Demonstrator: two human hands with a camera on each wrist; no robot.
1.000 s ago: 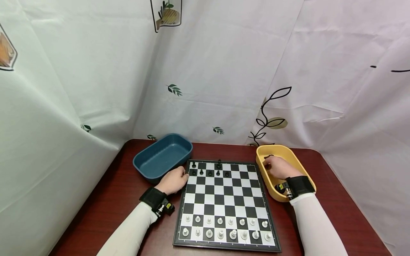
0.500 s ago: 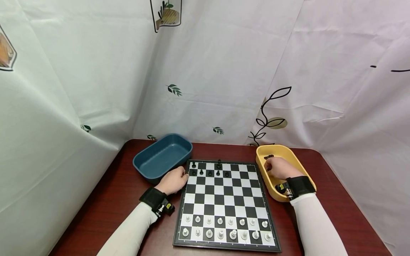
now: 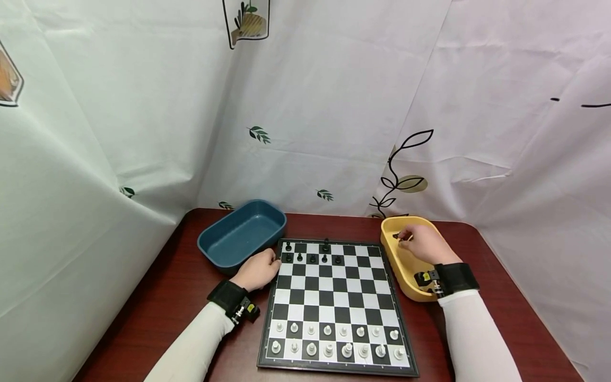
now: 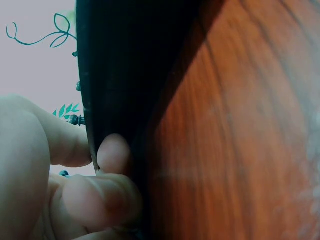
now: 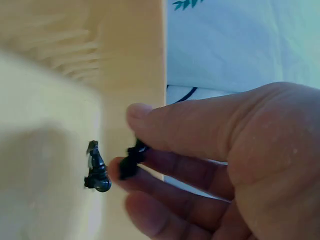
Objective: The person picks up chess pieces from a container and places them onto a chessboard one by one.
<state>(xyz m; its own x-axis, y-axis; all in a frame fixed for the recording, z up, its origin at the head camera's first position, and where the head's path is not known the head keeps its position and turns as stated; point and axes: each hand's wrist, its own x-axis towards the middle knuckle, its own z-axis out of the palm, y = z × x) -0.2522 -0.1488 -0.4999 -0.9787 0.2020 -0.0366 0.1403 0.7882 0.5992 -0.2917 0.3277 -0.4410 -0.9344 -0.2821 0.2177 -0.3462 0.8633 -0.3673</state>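
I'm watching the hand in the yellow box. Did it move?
Yes. The right hand moved toward the yellow tray's far end, pinching a black chess piece.

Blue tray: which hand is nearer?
Left. The left hand rests on the chessboard's far-left edge, right beside the blue tray. The right hand is across the board in the yellow tray, pinching a black chess piece.
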